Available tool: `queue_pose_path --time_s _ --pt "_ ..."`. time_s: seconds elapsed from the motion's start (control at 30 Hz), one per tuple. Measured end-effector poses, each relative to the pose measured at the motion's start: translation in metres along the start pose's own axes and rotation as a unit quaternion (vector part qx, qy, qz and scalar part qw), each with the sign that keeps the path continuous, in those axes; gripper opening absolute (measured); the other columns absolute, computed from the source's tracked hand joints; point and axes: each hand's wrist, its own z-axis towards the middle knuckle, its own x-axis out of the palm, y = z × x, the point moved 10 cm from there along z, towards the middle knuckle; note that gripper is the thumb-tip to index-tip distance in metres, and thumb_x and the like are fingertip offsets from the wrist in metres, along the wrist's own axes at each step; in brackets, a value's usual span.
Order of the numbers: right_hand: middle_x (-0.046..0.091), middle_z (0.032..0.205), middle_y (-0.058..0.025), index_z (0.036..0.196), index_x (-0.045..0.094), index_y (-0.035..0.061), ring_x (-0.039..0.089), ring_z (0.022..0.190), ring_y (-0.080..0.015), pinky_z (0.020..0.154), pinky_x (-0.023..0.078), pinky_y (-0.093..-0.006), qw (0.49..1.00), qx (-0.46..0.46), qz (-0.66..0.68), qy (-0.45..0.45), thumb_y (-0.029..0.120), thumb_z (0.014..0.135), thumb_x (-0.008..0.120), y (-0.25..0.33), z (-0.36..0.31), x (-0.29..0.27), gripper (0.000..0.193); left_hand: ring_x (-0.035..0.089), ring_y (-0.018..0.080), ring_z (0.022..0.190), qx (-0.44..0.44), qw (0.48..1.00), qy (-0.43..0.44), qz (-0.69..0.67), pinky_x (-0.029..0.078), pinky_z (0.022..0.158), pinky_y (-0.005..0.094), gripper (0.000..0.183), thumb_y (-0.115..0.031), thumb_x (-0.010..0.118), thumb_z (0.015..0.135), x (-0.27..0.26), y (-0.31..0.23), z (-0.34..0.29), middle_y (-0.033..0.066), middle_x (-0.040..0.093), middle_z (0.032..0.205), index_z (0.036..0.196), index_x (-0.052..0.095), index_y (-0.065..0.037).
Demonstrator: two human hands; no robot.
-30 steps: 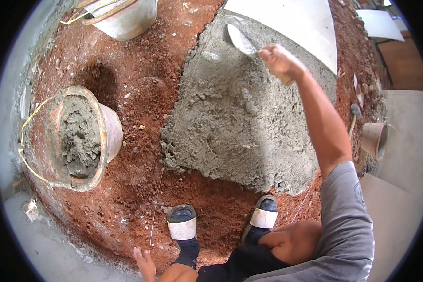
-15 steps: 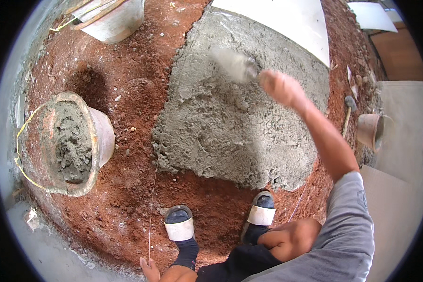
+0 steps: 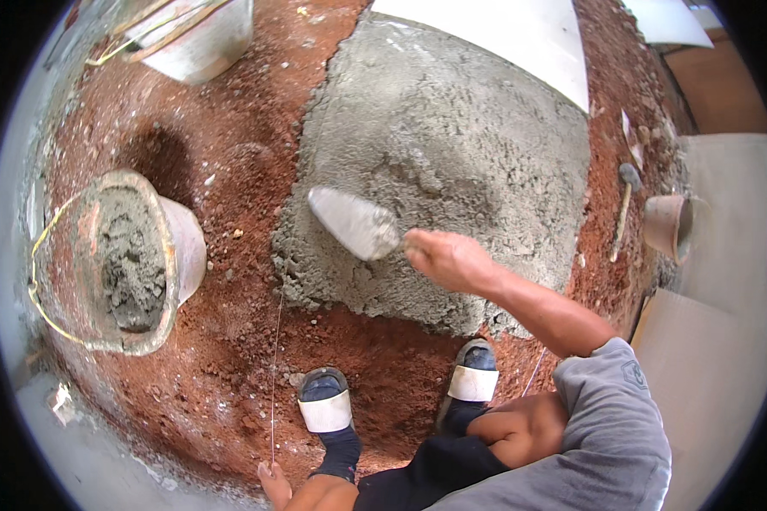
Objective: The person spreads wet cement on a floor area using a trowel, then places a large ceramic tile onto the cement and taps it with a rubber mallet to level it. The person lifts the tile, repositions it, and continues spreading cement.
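My right hand point(image 3: 447, 258) is closed around the handle of a trowel point(image 3: 354, 223). Its pointed metal blade, smeared with mortar near the handle, is over the left part of a wet grey mortar bed point(image 3: 511, 204). Whether the blade touches the surface I cannot tell. My left hand point(image 3: 274, 485) hangs at the lower edge beside my left knee, its fingers loosely out and nothing visible in them; part of it is cut off. A thin string point(image 3: 276, 375) runs from the bed's near left corner down toward that hand.
A bucket of mortar point(image 3: 164, 255) leans on red soil at the left; another bucket point(image 3: 204, 47) stands at the far left. A white board point(image 3: 503, 34) borders the bed's far side. At the right lie a hammer point(image 3: 627, 192) and a small bucket point(image 3: 666, 223). My sandalled feet are at the near edge.
My right hand has brought the trowel from the far middle of the bed toward me and to the left. The mortar's far part looks smoother. My left hand has barely moved.
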Motion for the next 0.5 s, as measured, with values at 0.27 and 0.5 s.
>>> queue_pose_path --time_s 0.27,0.5 --pt "0.065 0.105 -0.0174 0.126 0.054 0.0114 0.067 0.085 -0.0232 0.070 0.056 -0.0384 0.974 0.164 -0.151 -0.047 0.028 0.099 0.045 -0.054 -0.038 -0.075 0.033 0.051 0.0353 0.121 0.038 0.999 0.011 0.001 0.041 0.101 0.0401 0.048 -0.024 0.053 0.096 0.004 -0.030 0.019 0.0254 0.048 0.132 0.130 0.046 0.009" --pt "0.068 0.101 -0.0179 0.125 0.055 0.0021 0.065 0.090 -0.0299 0.080 0.050 -0.0395 0.968 0.192 -0.010 -0.160 0.037 0.097 0.053 -0.103 -0.087 -0.107 0.045 0.056 0.0361 0.115 0.063 0.992 -0.040 -0.099 0.044 0.098 0.0398 0.044 -0.023 0.052 0.097 -0.012 -0.044 0.011 0.0264 0.055 0.127 0.126 0.050 0.009"
